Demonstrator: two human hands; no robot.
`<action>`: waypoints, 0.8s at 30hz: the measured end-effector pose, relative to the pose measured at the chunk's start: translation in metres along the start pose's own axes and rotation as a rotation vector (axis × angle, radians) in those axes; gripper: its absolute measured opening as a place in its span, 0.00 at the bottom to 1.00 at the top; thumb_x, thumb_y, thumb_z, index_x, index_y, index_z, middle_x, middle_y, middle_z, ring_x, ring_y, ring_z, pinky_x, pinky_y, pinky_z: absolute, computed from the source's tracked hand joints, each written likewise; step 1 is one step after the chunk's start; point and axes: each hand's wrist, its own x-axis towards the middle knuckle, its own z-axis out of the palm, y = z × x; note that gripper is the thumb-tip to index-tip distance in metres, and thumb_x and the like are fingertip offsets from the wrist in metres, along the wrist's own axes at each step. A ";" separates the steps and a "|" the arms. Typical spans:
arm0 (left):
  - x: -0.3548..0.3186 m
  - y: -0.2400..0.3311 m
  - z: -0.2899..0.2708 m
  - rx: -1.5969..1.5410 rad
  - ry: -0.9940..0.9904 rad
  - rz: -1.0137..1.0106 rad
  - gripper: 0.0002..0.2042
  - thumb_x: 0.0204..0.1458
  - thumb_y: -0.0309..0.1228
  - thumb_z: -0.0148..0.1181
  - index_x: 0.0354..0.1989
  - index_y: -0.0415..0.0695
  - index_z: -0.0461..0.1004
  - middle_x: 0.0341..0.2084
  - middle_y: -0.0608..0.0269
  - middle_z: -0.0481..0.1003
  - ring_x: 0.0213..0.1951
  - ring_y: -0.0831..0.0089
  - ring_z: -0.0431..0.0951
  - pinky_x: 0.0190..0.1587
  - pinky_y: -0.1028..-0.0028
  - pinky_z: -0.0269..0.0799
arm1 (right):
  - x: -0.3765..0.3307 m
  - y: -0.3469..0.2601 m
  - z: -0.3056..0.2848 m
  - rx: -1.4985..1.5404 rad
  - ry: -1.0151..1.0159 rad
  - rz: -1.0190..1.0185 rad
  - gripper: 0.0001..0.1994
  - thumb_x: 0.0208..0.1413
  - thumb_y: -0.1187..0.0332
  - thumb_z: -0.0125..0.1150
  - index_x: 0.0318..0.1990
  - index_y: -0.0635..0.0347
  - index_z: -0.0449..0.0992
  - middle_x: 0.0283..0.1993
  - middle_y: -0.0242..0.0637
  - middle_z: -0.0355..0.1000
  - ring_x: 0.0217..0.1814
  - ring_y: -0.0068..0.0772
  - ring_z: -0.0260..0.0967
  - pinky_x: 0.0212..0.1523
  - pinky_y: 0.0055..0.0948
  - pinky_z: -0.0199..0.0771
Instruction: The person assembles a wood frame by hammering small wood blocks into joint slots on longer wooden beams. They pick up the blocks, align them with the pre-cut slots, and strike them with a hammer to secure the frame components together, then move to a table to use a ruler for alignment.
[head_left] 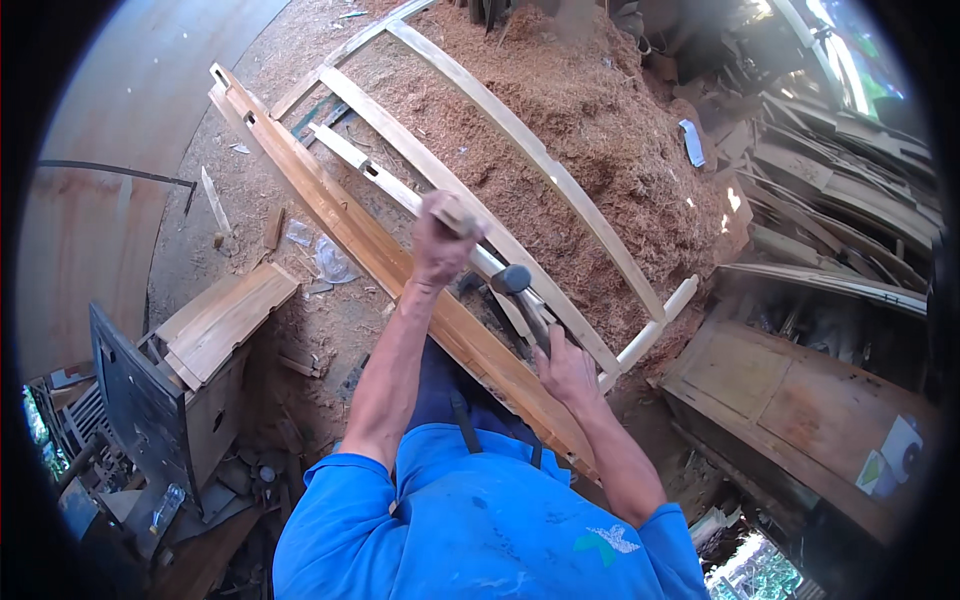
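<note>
Two hands work close together here, and this closeness is the main danger. The left hand (438, 240) is closed in a fist around a small wooden piece, maybe a peg or a chisel handle, which it holds against a pale slat (400, 190) of the wooden frame (560, 185). The right hand (566, 368) is closed around the handle of a hammer (514, 280), whose dark head is just beside the left hand. If the blow goes a little to the side, I think it can hit the left fingers, because they are wrapped around the very thing under the hammer. The frame lies partly on a loose sawdust pile (600, 110) and partly on a long brown beam (380, 255), so it can shift under a blow, and then the slat may crack at its joint. Wood scraps (270, 228) lie on the ground near the beam, and a foot can slip on them
</note>
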 end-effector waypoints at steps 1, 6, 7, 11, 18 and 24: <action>-0.008 -0.009 0.005 0.073 -0.078 -0.028 0.30 0.46 0.27 0.76 0.54 0.46 0.63 0.38 0.67 0.69 0.41 0.77 0.70 0.46 0.74 0.72 | 0.006 -0.003 -0.006 -0.086 -0.234 0.106 0.19 0.62 0.61 0.58 0.54 0.62 0.65 0.34 0.58 0.75 0.32 0.63 0.75 0.32 0.53 0.75; 0.002 -0.008 -0.014 0.083 0.064 0.057 0.29 0.46 0.24 0.74 0.54 0.47 0.62 0.35 0.66 0.68 0.37 0.75 0.71 0.40 0.72 0.74 | 0.008 -0.034 -0.076 -0.015 -0.095 0.124 0.22 0.62 0.61 0.60 0.58 0.61 0.66 0.34 0.54 0.77 0.33 0.62 0.76 0.32 0.51 0.75; 0.019 -0.005 -0.020 0.092 0.076 0.098 0.29 0.46 0.24 0.74 0.54 0.47 0.62 0.35 0.66 0.68 0.37 0.75 0.71 0.40 0.72 0.74 | 0.014 -0.045 -0.096 0.070 0.046 0.075 0.21 0.62 0.61 0.60 0.58 0.61 0.66 0.33 0.52 0.76 0.31 0.61 0.76 0.30 0.49 0.75; 0.011 -0.002 -0.021 -0.015 0.082 -0.007 0.29 0.47 0.23 0.73 0.54 0.46 0.61 0.35 0.67 0.68 0.36 0.77 0.70 0.39 0.74 0.72 | 0.015 -0.076 -0.119 0.373 0.320 -0.145 0.18 0.67 0.68 0.53 0.59 0.63 0.58 0.29 0.36 0.67 0.27 0.26 0.67 0.27 0.32 0.71; 0.031 0.034 -0.012 0.034 -0.119 -0.244 0.28 0.48 0.24 0.74 0.52 0.46 0.61 0.39 0.65 0.67 0.43 0.76 0.71 0.44 0.76 0.74 | 0.004 -0.007 -0.014 0.007 -0.092 0.110 0.16 0.61 0.65 0.61 0.50 0.66 0.67 0.31 0.54 0.73 0.31 0.61 0.74 0.32 0.48 0.74; 0.008 0.011 -0.025 0.173 0.015 -0.023 0.30 0.46 0.23 0.74 0.54 0.46 0.61 0.38 0.67 0.66 0.37 0.77 0.70 0.40 0.74 0.73 | 0.015 -0.065 -0.091 0.173 0.083 0.042 0.16 0.61 0.63 0.60 0.49 0.64 0.67 0.33 0.54 0.75 0.32 0.59 0.76 0.32 0.47 0.75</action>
